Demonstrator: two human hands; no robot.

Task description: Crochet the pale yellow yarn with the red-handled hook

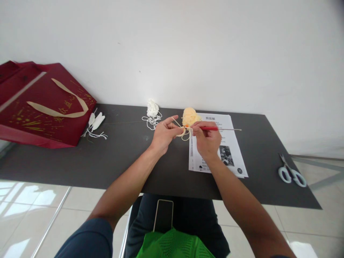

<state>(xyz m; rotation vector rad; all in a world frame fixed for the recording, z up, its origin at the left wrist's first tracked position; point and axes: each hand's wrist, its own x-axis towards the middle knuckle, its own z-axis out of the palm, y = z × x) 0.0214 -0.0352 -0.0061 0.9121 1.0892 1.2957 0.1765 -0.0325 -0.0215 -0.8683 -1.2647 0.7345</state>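
Observation:
My left hand (164, 133) pinches a strand of pale yellow yarn over the dark table (80, 161), fingers curled around a small loop. My right hand (206, 139) grips a crochet hook (215, 128) with a red handle and a thin metal shaft pointing right. Both hands meet at a small yellow and orange crochet piece (186, 129). Just behind them lies a ball of pale yellow yarn (190, 116). A printed instruction sheet (229, 143) lies under my right hand.
A dark red gift bag (40, 107) lies at the far left with white tassels (95, 123) beside it. White yarn (152, 109) sits near the wall. Scissors (291, 173) lie at the right edge. A phone (163, 215) and green mesh fabric (173, 245) rest on my lap.

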